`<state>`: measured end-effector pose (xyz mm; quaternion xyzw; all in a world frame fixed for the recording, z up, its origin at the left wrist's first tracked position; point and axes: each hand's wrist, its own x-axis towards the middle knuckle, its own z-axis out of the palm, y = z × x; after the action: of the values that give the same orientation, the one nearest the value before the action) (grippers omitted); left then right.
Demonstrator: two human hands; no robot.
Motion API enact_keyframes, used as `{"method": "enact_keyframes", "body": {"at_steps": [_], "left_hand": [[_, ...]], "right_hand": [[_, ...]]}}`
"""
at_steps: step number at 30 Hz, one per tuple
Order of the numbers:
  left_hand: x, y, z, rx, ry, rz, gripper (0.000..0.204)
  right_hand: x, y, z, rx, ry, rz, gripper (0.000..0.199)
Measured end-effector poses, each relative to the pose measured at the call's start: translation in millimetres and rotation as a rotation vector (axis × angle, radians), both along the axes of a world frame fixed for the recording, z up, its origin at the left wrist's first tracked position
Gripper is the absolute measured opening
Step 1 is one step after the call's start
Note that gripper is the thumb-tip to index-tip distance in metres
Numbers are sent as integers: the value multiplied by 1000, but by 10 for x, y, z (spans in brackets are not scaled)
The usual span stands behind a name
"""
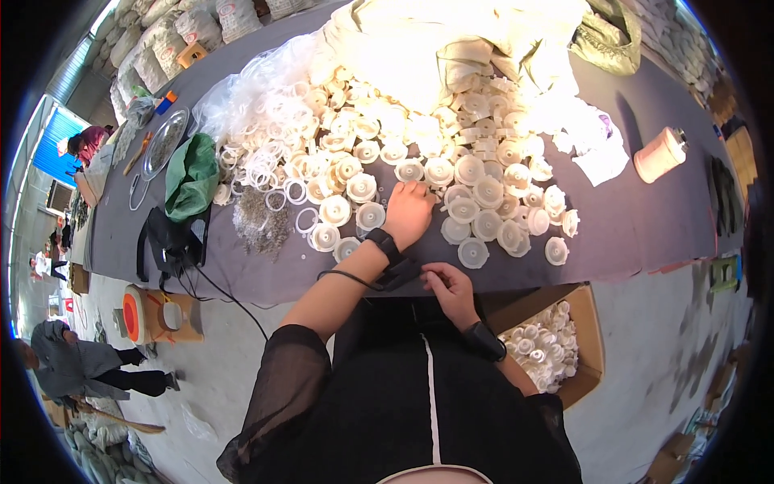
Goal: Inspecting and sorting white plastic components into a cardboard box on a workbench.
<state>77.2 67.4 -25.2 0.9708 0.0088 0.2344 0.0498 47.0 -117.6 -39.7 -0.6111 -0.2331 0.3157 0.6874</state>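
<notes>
My left hand (410, 214) reaches over the table into the near edge of a spread of white plastic caps (488, 192). Its fingers curl down, and their tips are hidden, so what they grip cannot be made out. Close to the table's front edge is my right hand (451, 292), thumb and forefinger drawn together beside a black device (397, 274) with a cable at my left wrist. Anything in that pinch is too small to name. Loose white rings (262, 165) and a pile of small clear pieces (262, 219) lie left of the caps.
A cardboard box (592, 343) of white parts stands below the table at right. On the table are a thread cone (659, 155), a green cloth bag (192, 177), a black pouch (171, 242) with cables and a metal tray (165, 143). A person (81, 363) is at left.
</notes>
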Motion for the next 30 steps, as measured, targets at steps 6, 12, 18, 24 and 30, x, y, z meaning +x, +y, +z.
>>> {"method": "enact_keyframes", "body": {"at_steps": [6,12,18,24,30], "left_hand": [[25,71,25,38,108,52,12],[-103,126,133,43,185,-59,10],[-181,201,77,37,142,-44,8],[-158,106,80,75,171,100,10],[-204,142,70,-142,171,192,13]], "right_hand": [[11,-9,-5,5,50,0,16],[48,-51,-18,41,120,-18,16],[27,-20,35,10,130,1,16],[32,-11,-17,37,143,-13,17],[196,55,21,39,234,-36,19]]}}
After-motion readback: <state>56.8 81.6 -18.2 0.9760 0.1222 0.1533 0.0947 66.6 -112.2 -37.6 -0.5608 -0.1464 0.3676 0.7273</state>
